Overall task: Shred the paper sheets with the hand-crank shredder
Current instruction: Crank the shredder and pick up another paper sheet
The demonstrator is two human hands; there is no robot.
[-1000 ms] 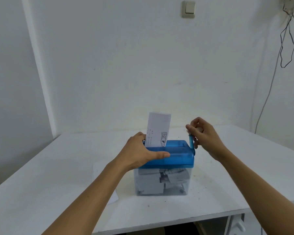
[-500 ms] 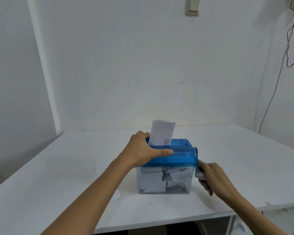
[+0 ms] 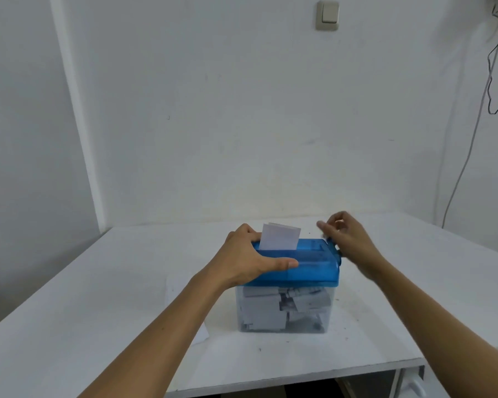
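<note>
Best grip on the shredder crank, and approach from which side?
Pinch the knob at the crank arm's end, coming from the right: it juts sideways off the blue top's right wall, now pointing up, where the right hand's fingers hold it.

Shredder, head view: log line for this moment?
step: shredding | left grip holds shredder lid | right grip pinches crank, high position, blurred | paper sheet upright, partly fed | clear bin holds shreds

1 head view, close above table (image 3: 104, 282), facing forward-down toward wall (image 3: 242, 110)
</note>
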